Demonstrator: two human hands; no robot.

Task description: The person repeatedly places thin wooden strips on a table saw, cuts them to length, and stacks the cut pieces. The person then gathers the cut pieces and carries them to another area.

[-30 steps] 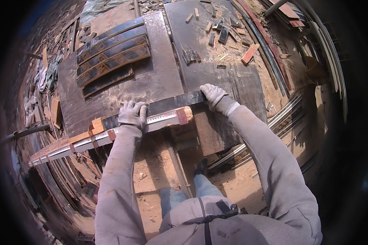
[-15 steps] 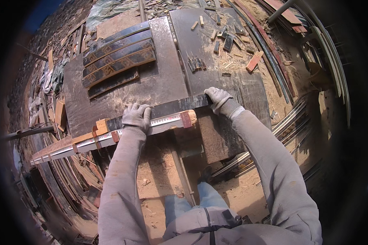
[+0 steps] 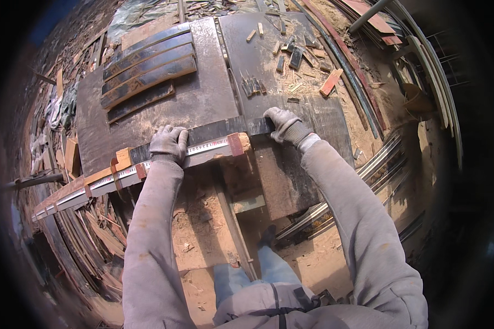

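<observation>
A long black-faced board (image 3: 217,131) lies across the near part of the worktable (image 3: 203,88), against a wooden rail (image 3: 101,187) with a white measuring scale along it. My left hand (image 3: 169,143), in a grey glove, presses over this board with fingers curled round its edge. To the right, a short black board piece (image 3: 260,126) is in line with it, with a break showing between the two. The gloved right hand (image 3: 285,126) grips the outer end of that short piece. Any blade at the break is hidden.
Several black-faced boards (image 3: 148,61) lie side by side at the table's far left. Small offcuts (image 3: 296,57) and sawdust are scattered at the far right. Metal bars (image 3: 379,159) lie on the ground at the right, timber strips (image 3: 85,241) at the lower left.
The view has shifted slightly, so the scene sits further left and up. A break now shows in the black board, which looked continuous before. Both hands keep their holds.
</observation>
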